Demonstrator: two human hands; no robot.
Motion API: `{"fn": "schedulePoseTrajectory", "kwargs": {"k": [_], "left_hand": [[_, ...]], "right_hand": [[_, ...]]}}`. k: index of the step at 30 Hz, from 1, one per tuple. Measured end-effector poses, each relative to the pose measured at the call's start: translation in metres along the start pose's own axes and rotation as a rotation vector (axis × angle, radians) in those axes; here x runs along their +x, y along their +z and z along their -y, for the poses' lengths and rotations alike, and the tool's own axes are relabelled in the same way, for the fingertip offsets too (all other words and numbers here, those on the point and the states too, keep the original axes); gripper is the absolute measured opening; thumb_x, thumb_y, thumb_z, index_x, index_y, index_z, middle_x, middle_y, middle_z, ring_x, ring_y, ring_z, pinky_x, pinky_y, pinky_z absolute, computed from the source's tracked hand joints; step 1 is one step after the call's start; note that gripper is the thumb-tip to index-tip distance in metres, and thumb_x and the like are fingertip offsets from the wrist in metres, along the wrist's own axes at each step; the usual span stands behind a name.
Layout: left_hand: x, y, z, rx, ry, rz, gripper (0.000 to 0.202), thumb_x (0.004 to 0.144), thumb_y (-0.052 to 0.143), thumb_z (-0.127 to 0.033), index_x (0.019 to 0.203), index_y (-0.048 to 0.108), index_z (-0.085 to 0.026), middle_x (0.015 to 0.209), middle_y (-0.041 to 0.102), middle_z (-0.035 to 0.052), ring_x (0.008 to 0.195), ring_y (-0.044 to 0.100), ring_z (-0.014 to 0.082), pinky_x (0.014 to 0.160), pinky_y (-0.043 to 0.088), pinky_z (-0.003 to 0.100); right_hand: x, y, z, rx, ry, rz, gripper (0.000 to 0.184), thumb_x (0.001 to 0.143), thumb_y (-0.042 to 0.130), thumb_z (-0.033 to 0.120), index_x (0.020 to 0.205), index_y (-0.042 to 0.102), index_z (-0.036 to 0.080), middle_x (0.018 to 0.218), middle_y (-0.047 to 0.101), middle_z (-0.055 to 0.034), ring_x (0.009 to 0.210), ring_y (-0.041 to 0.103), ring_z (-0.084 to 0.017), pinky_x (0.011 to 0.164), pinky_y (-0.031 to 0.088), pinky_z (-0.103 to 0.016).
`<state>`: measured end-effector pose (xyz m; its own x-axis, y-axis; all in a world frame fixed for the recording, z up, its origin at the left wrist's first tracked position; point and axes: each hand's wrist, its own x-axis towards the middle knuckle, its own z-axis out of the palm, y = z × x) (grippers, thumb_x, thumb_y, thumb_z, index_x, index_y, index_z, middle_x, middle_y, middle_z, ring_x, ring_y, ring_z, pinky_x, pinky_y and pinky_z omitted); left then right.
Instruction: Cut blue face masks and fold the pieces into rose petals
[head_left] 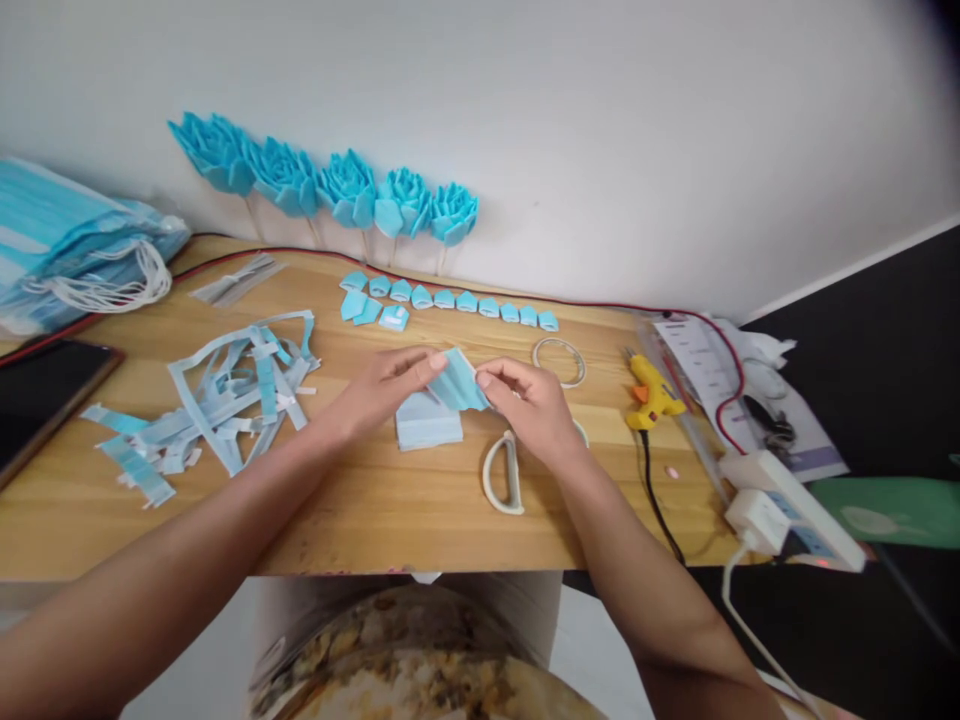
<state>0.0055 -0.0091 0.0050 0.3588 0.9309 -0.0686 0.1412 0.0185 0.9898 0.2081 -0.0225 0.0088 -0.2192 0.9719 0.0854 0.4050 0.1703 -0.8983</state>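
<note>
Between my hands is a pleated light-blue piece of face-mask fabric [456,382], held above the table. My left hand [390,385] pinches its left side with the thumb on top. At its right edge, the thumb and fingers of my right hand [531,400] are closed on it. Below it lie pale-blue cut fabric pieces [429,428], partly covered. White-handled scissors [514,480] rest under my right hand, which hides their blades. Farther back, small folded blue petals [444,299] stand in a row, with a few loose ones in front of its left end.
Several blue fabric flowers [349,190] on sticks lean against the wall. Cut strips [225,400] are heaped left, near a phone [52,400] and bagged masks [67,230]. A tape ring [559,342], yellow glue gun [654,392] and power strip [795,510] are right.
</note>
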Motion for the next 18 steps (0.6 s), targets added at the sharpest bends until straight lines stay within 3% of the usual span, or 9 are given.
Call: {"fn": "schedulePoseTrajectory", "kwargs": {"k": [3, 7, 10, 14, 18], "left_hand": [[0.0024, 0.0010, 0.0048, 0.013, -0.047, 0.013, 0.034, 0.075, 0.066, -0.048, 0.079, 0.066, -0.014, 0.073, 0.068, 0.0027, 0.069, 0.061, 0.0177, 0.063, 0.047, 0.027], [0.0024, 0.0033, 0.0070, 0.004, -0.052, -0.001, 0.030, 0.075, 0.065, -0.044, 0.074, 0.064, -0.014, 0.068, 0.065, 0.0016, 0.062, 0.059, 0.0149, 0.058, 0.045, 0.025], [0.0016, 0.0048, 0.0068, -0.021, -0.028, 0.008, 0.029, 0.075, 0.065, -0.043, 0.073, 0.064, -0.015, 0.066, 0.064, 0.0005, 0.060, 0.057, 0.0137, 0.057, 0.043, 0.024], [0.0018, 0.0055, 0.0069, -0.027, -0.018, 0.012, 0.027, 0.076, 0.066, -0.042, 0.071, 0.065, -0.015, 0.064, 0.063, 0.0002, 0.058, 0.055, 0.0130, 0.055, 0.041, 0.023], [0.0030, 0.0031, 0.0059, 0.016, 0.007, -0.054, 0.032, 0.078, 0.065, -0.043, 0.063, 0.065, -0.015, 0.062, 0.065, 0.0015, 0.057, 0.055, 0.0127, 0.056, 0.041, 0.023]], "right_hand": [[0.0008, -0.0008, -0.0021, 0.190, 0.060, 0.008, 0.026, 0.088, 0.056, 0.040, 0.082, 0.067, 0.018, 0.069, 0.061, 0.0007, 0.062, 0.054, -0.012, 0.059, 0.042, -0.024], [-0.0008, -0.0010, 0.0013, 0.249, 0.003, 0.064, 0.037, 0.092, 0.048, 0.048, 0.093, 0.071, 0.019, 0.084, 0.067, -0.0033, 0.081, 0.061, -0.017, 0.072, 0.047, -0.028], [-0.0018, -0.0005, 0.0054, 0.179, -0.025, 0.110, 0.032, 0.084, 0.061, 0.044, 0.104, 0.069, 0.020, 0.094, 0.069, -0.0035, 0.085, 0.061, -0.017, 0.076, 0.047, -0.028], [-0.0009, 0.0021, 0.0033, 0.030, -0.057, -0.011, 0.019, 0.080, 0.066, 0.032, 0.093, 0.069, 0.018, 0.084, 0.068, -0.0008, 0.074, 0.057, -0.013, 0.070, 0.046, -0.025], [-0.0001, 0.0035, -0.0022, 0.053, -0.038, -0.118, 0.016, 0.083, 0.062, 0.033, 0.083, 0.066, 0.018, 0.075, 0.065, 0.0004, 0.064, 0.056, -0.012, 0.061, 0.045, -0.024]]}}
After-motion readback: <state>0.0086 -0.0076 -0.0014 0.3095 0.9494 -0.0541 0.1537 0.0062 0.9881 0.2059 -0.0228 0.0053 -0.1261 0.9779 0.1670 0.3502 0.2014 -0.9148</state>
